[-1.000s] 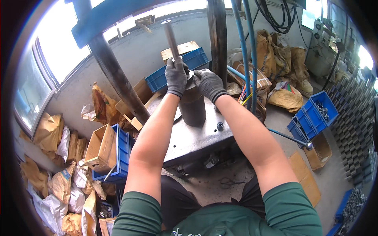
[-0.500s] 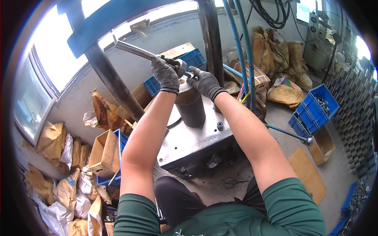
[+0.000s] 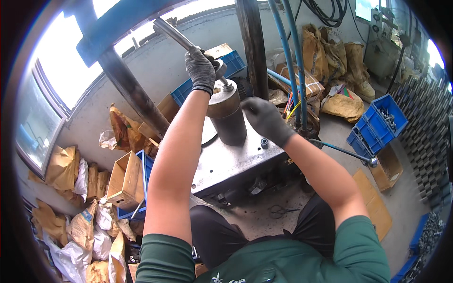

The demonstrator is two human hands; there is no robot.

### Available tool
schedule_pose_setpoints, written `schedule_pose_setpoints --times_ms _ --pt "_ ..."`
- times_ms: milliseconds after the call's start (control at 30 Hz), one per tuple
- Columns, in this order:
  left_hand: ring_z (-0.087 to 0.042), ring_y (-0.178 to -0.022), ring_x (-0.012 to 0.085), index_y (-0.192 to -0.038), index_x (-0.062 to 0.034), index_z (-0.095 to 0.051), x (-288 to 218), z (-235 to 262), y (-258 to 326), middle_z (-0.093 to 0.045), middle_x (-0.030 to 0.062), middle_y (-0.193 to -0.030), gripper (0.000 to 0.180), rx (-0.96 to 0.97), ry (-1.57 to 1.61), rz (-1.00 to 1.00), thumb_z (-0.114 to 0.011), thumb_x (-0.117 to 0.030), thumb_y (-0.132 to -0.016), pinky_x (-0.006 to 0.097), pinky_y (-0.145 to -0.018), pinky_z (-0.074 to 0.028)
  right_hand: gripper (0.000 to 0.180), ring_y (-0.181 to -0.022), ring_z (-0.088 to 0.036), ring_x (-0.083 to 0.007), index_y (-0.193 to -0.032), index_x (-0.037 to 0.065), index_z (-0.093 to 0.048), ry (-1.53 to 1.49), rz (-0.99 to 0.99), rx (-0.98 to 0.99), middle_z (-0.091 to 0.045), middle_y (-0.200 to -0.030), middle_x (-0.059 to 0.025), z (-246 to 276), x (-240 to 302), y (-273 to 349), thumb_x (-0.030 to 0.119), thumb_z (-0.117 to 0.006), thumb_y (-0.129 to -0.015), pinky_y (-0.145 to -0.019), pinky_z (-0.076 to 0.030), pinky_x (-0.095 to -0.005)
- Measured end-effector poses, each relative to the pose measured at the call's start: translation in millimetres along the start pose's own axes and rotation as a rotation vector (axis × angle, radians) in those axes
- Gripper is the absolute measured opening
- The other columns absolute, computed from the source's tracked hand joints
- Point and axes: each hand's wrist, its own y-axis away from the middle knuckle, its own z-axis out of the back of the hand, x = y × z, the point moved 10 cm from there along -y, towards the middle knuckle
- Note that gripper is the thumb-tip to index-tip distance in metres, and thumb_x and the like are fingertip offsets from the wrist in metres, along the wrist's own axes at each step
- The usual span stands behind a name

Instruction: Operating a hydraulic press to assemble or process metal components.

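Observation:
My gloved left hand is closed around a shiny steel rod that slants up to the left. At the rod's lower end a round metal head sits just above a thick dark cylinder. A small metal fitting shows on the cylinder's top, below that head. My gloved right hand hovers right of the cylinder, apart from it. It is blurred, with its fingers bent and partly hidden behind the back of the hand. Near it a small dark ring lies on the steel table.
Steel posts and a blue crossbeam frame the table. A lever with a ball end juts out at right. Blue bins of metal parts stand beyond it. Sacks and a wooden box crowd the left.
My right hand has let go of the rod's lower end and moved right and down. My left hand has swung the rod more upright. The small fitting now shows on the cylinder.

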Motion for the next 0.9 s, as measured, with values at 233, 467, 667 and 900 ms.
schedule_pose_setpoints --times_ms 233,467,667,900 --pt "-0.051 -0.045 0.015 -0.1 -0.0059 -0.05 -4.6 -4.5 3.8 -0.051 0.004 -0.065 0.036 0.007 -0.075 0.012 -0.046 -0.04 -0.11 0.031 -0.036 -0.048 0.013 -0.081 -0.064 -0.0365 -0.088 0.005 -0.064 0.55 0.124 0.302 -0.065 -0.086 -0.014 172.6 72.9 107.7 0.012 -0.074 -0.084 -0.072 -0.052 -0.0469" --pt "-0.056 -0.047 0.0184 -0.101 -0.005 -0.051 -11.3 -5.7 18.0 -0.054 0.0072 -0.067 0.043 -0.053 -0.103 0.025 -0.045 -0.047 -0.109 0.034 -0.038 -0.052 0.012 -0.088 -0.065 -0.0357 -0.08 0.003 -0.063 0.809 -0.077 0.502 -0.068 -0.097 -0.0154 255.8 23.4 158.0 0.007 -0.075 -0.08 -0.079 -0.054 -0.0445" --pt "-0.058 -0.048 0.02 -0.1 -0.0054 -0.052 -7.5 -4.4 12.7 -0.056 0.0075 -0.068 0.041 -0.052 -0.124 0.016 -0.045 -0.045 -0.108 0.036 -0.041 -0.056 0.012 -0.106 -0.068 -0.0375 -0.089 0.0 -0.063 0.767 0.131 0.004 -0.07 -0.12 -0.0181 270.2 25.5 108.5 0.005 -0.074 -0.087 -0.09 -0.056 -0.0438" --pt "-0.056 -0.046 0.0163 -0.101 -0.0045 -0.051 2.7 -4.2 -4.7 -0.055 0.0061 -0.064 0.04 -0.007 -0.091 -0.018 -0.046 -0.043 -0.111 0.032 -0.04 -0.051 0.05 -0.124 -0.065 -0.0368 -0.135 0.004 -0.062 0.772 0.178 -0.199 -0.061 -0.141 -0.0186 262.0 -20.4 -1.2 0.03 -0.075 -0.094 -0.102 -0.056 -0.0415"
